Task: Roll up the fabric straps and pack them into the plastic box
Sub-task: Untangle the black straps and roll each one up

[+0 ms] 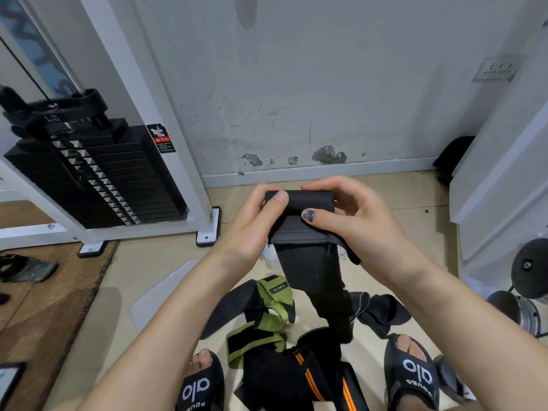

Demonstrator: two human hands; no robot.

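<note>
Black fabric strap [302,229] sits pinched between our left hand [252,223] and right hand [355,221], fingers [308,215] curled on its rolled top; its tail hangs toward the floor [124,292].

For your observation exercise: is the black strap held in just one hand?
No, both the left hand and right hand grip the black strap.

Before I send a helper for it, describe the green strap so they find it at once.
Start at the pile of straps on the floor between the two sandalled feet. At its left edge lies the green strap, under the raised hands. The only lime-green one; its neighbours are black, one orange-striped.
</note>
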